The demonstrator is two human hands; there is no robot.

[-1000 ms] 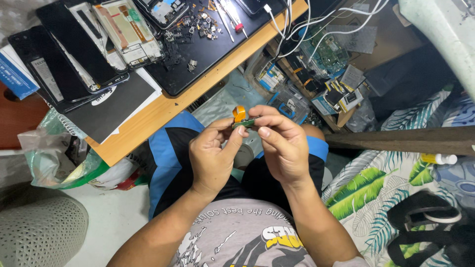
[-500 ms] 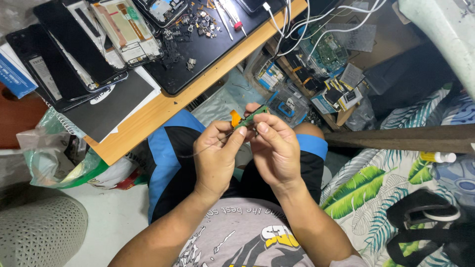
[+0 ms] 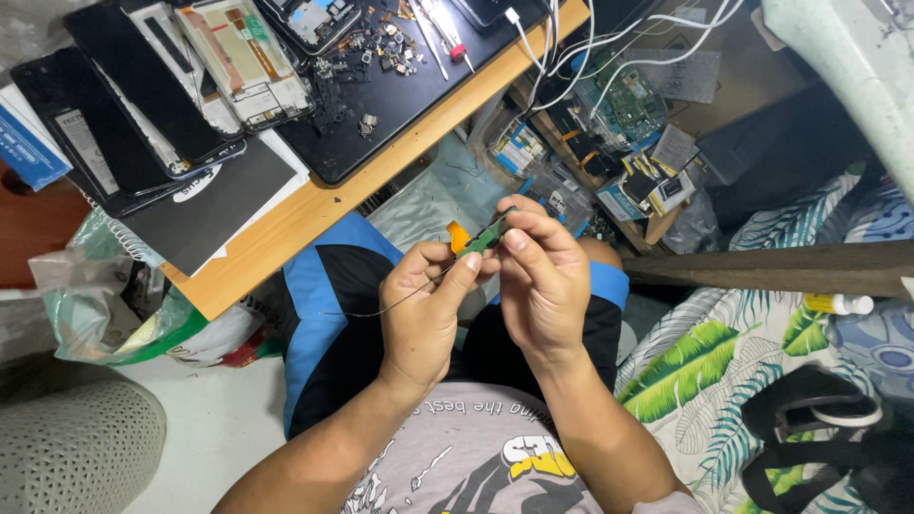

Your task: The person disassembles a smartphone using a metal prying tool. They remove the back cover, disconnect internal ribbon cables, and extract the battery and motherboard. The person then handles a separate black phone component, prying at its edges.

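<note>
While both pinch a green circuit strip (image 3: pixel 484 236), left hand (image 3: pixel 426 309) meets right hand (image 3: pixel 545 276).

Even, fairly bright indoor light falls from above, with soft shadow beneath the wooden desk (image 3: pixel 286 249) toward 9 o'clock. Detail stays sharp at centre. Wide-angle distortion bends edges at 3 o'clock. Mild glare marks the phone screens (image 3: pixel 143 95) at 11 o'clock.
</note>
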